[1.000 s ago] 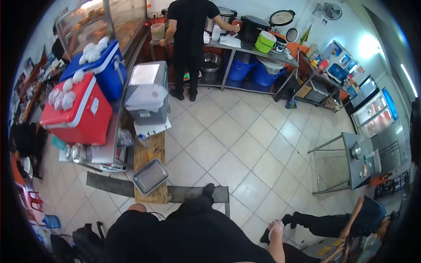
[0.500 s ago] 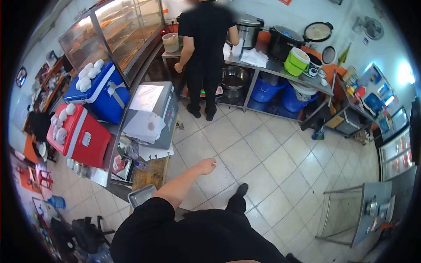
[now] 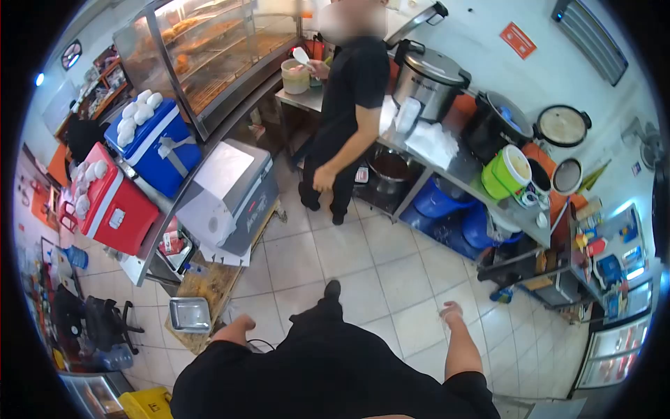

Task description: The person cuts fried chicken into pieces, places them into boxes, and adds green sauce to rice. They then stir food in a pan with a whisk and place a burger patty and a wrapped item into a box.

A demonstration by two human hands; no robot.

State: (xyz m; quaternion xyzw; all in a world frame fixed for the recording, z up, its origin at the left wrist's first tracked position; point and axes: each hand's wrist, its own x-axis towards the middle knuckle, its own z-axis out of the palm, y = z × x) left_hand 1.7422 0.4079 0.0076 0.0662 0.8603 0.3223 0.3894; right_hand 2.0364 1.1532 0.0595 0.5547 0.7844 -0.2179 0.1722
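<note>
My left hand (image 3: 242, 324) hangs low at my side, beside a wooden board (image 3: 216, 300) and a shallow metal tray (image 3: 190, 315). Its fingers are too small and turned away to make out. On the other side, my right hand (image 3: 452, 312) hangs over the tiled floor with its fingers loosely apart. Something clear, like a thin plastic glove, seems to cover it; no object shows in it. Ahead stands a co-worker in black (image 3: 349, 98), holding a white scoop (image 3: 301, 57) above a pale bucket (image 3: 295, 77).
At left are a grey cooler box (image 3: 255, 199), a blue cooler (image 3: 164, 164) and a red cooler (image 3: 118, 216) with white bundles on top, below a glass food display (image 3: 209, 63). A steel counter (image 3: 460, 167) at the back bears large pots (image 3: 429, 84) and a green bucket (image 3: 506, 171).
My view has moved closer to the counter. My left hand has swung back to my side, and my right hand has come into view. The co-worker has turned and now shows a raised white scoop.
</note>
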